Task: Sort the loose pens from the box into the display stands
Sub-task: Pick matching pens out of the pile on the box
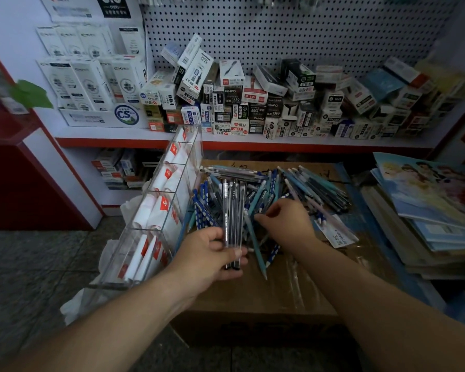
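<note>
Here, the left hand [212,253] grips a bundle of dark clear-barrelled pens [232,210] above the brown cardboard box [253,299]. The right hand [285,221] curls its fingers [269,213] into the pile of loose blue pens [306,183]; whether they hold one is unclear. The clear acrylic compartmented stand [156,210] leans beside the box.
</note>
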`<state>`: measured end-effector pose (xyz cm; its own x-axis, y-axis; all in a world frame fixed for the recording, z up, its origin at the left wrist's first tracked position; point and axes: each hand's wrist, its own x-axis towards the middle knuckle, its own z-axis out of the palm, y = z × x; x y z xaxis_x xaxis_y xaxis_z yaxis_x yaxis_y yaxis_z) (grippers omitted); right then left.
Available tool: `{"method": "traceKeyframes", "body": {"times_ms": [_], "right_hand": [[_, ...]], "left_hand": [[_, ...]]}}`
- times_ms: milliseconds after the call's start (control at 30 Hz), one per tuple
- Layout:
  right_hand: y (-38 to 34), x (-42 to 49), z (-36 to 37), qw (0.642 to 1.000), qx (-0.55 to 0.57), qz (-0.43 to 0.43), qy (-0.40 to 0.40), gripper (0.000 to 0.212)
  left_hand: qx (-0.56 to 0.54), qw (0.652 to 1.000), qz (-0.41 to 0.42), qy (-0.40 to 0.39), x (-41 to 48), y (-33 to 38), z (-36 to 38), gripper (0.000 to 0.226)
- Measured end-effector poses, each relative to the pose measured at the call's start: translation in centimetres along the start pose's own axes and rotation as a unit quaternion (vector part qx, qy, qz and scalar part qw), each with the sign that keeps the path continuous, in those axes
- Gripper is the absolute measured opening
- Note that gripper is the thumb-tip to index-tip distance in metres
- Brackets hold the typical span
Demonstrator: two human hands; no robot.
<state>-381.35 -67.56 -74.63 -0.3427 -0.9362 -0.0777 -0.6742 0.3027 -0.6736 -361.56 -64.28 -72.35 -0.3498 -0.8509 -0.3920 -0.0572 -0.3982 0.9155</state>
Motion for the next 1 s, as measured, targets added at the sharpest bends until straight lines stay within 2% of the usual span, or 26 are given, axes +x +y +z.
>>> {"method": "traceKeyframes", "body": {"times_ms": [133,300,400,500,567,700,800,900,1000], "right_hand": [[-0.4,0.8,0.9,0.999,-0.005,0.035,0.004,0.029],[-0.3,1.1,0.7,0.994,0.067,0.086,-0.010,0.026],[-0.7,0.8,0.4,0.985,0.140,0.101,-0.001,0.025],[-1.0,0.4,-0.4,0.975,0.203,0.090,-0.009,0.033],[-1.0,-0.1,-1.0,0.976,0.211,0.059,-0.009,0.031],[-1.0,-1.9,-3.4,0.974,0.220,0.033,0.035,0.008],[-0.4,-3.8,-6.2,0.980,0.179,0.011,0.086,0.023],[1.1,-6.3,-9.9,0.985,0.130,0.007,0.118,0.021],[2.8,-9.2,-13.8,0.975,0.147,0.031,0.163,0.020]], "left_hand": [[0.004,1.000,-0.001,0.002,0.1,0.0,-0.2,0.028],[-0.005,1.000,-0.001,0.005,0.0,0.2,-0.3,0.027],[-0.013,1.000,-0.001,0.008,0.1,0.3,-0.3,0.038],[-0.013,1.000,0.002,0.003,0.1,0.5,0.0,0.040],[-0.014,1.000,0.008,-0.003,0.0,0.7,0.4,0.035],[-0.016,0.999,0.023,-0.017,-0.2,1.0,1.9,0.030],[-0.010,0.999,0.030,-0.037,-0.3,1.3,3.9,0.031],[0.008,0.997,0.030,-0.066,-0.6,1.7,6.2,0.025],[0.021,0.995,0.027,-0.091,-0.8,2.0,9.3,0.027]]}}
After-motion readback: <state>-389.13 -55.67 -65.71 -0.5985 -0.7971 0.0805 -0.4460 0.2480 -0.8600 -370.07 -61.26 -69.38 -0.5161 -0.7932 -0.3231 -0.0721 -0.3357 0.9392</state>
